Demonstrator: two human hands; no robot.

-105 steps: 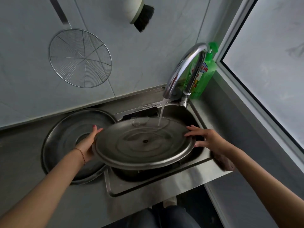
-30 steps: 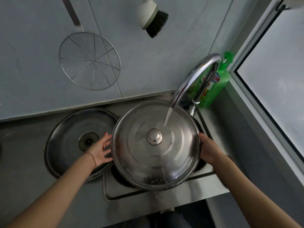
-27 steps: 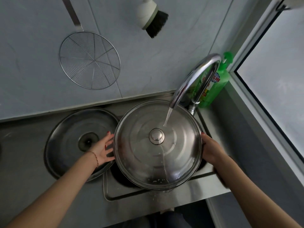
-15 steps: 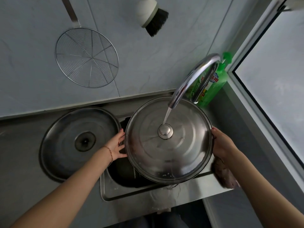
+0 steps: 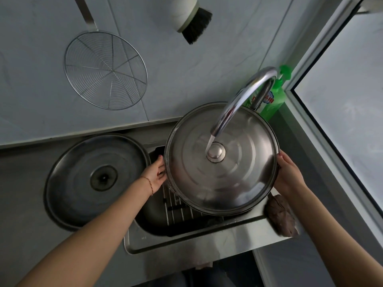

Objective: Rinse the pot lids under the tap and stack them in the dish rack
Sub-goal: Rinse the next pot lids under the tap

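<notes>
Both forearms reach forward, left hand (image 5: 155, 172) and right hand (image 5: 289, 176) facing, each grip closed.

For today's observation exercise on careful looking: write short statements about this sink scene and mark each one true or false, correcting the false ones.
1. Both hands, left and right, hold the round steel knobbed lid by its rim. True.
2. The curved chrome tap is off. False: water falls near the lid's knob.
3. A second round steel lid lies on the counter left of the sink. True.
4. The green plastic soap bottle stands left of the tap. False: it stands behind it, by the window.
5. The round wire skimmer lies in the sink. False: it hangs on the wall.
</notes>
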